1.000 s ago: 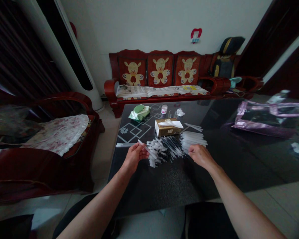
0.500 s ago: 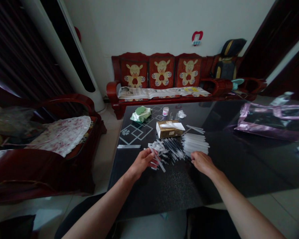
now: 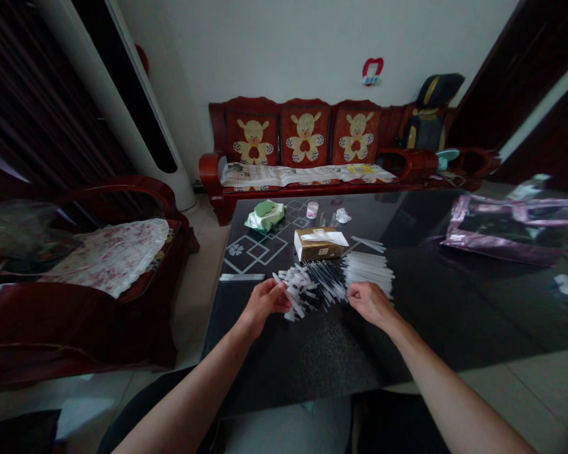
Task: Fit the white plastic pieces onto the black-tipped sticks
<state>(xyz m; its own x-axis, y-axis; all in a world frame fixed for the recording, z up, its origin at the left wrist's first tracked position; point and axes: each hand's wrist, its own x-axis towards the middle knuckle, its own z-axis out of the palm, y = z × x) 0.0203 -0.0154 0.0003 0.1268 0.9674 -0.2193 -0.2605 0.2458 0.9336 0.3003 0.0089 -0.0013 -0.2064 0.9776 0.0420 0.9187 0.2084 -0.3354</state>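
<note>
My left hand (image 3: 266, 300) is closed on a slim white tube (image 3: 291, 295), like a pen barrel, which slants down to the right. Just beyond it lies a pile of short white pieces with black parts (image 3: 307, 284). My right hand (image 3: 370, 301) has its fingers pinched together by the near end of the thin dark sticks (image 3: 325, 279), which look like pen refills. What those fingertips hold, if anything, is hidden. A stack of white tubes (image 3: 368, 270) lies right behind my right hand.
A gold tissue box (image 3: 320, 244) stands behind the piles. Farther back are green-packed wipes (image 3: 265, 217), a small jar (image 3: 312, 210) and crumpled tissue (image 3: 343, 215). Loose tubes lie at left (image 3: 242, 277) and right (image 3: 368, 243). A purple-edged clear bag (image 3: 506, 252) sits at right.
My right hand has moved left, from the white tube stack to the ends of the dark sticks. My left hand has shifted slightly left, still holding the tube. The view has moved slightly.
</note>
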